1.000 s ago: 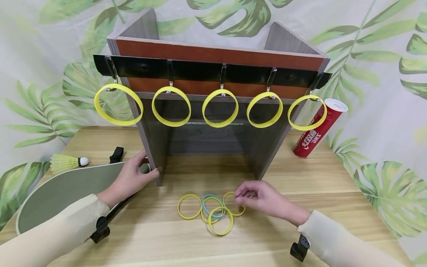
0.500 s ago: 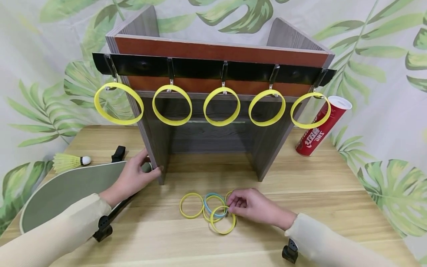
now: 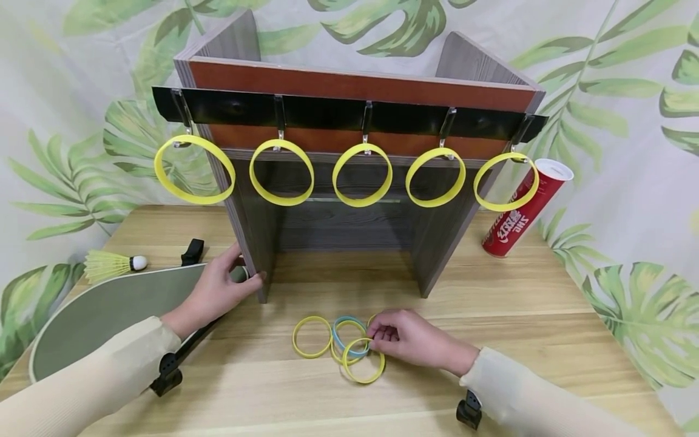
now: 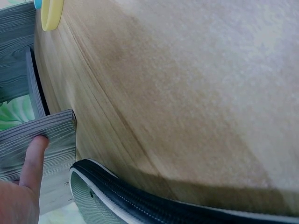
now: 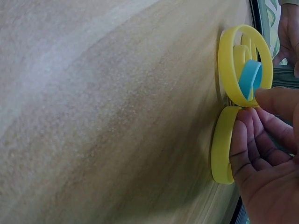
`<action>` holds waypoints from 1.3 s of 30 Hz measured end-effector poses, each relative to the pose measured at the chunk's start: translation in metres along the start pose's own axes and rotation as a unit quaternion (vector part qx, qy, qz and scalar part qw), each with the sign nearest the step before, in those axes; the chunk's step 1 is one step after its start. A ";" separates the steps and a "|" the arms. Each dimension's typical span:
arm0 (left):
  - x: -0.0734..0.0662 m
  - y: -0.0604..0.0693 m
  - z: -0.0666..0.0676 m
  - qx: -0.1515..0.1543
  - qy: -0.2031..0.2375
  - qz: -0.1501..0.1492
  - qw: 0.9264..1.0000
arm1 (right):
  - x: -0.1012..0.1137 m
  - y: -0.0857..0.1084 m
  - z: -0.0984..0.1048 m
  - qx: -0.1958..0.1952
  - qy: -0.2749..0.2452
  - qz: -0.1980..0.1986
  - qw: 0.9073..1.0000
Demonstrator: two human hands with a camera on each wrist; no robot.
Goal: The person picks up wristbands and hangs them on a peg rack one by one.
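The right hand (image 3: 403, 337) is nearer to the loose rings (image 3: 364, 382) than the left: they lie low in the middle of the head view, from its fingertips toward the left of the frame. Its fingers are bent and drawn in close to the thumb; whether they pinch a rim cannot be told. In the right wrist view the thumb tip is at the lower edge of the upper ring (image 5: 226, 65), with the blue ring (image 5: 249, 77) showing through its opening, while the lower ring (image 5: 219, 151) sits right beside the bent fingers. Being round, the rings have no long axis, but on the tabletop (image 3: 546, 303) they spread as an overlapping group, roughly left to right, in line with the hand's reach. At centre left, the left hand (image 3: 221, 285) grips a side of the stand (image 3: 322, 141), well apart from the rings.
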State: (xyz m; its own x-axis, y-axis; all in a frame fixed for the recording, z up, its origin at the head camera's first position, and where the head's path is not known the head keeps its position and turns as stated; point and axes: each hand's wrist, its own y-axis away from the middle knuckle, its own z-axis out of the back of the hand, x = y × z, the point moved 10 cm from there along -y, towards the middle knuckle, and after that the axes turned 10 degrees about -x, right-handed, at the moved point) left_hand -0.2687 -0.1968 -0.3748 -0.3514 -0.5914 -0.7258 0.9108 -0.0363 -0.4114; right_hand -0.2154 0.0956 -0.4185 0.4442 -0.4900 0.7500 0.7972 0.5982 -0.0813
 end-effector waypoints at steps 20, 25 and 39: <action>-0.001 -0.001 -0.001 0.005 -0.002 0.003 1.000 | 0.002 -0.001 0.006 0.016 -0.046 -0.021 0.999; -0.003 0.000 0.001 0.005 0.002 0.005 1.000 | -0.001 0.000 0.004 0.041 -0.107 -0.058 0.992; -0.002 0.000 0.001 0.001 -0.003 0.003 1.000 | 0.005 -0.001 0.001 0.082 -0.148 -0.079 0.982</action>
State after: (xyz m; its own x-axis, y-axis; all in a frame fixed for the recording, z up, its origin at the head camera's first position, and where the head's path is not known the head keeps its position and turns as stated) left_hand -0.2675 -0.1965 -0.3731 -0.3451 -0.5966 -0.7246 0.9132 -0.0351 -0.4061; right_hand -0.2141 0.0929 -0.4138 0.1632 -0.3933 0.9048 0.7595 0.6354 0.1392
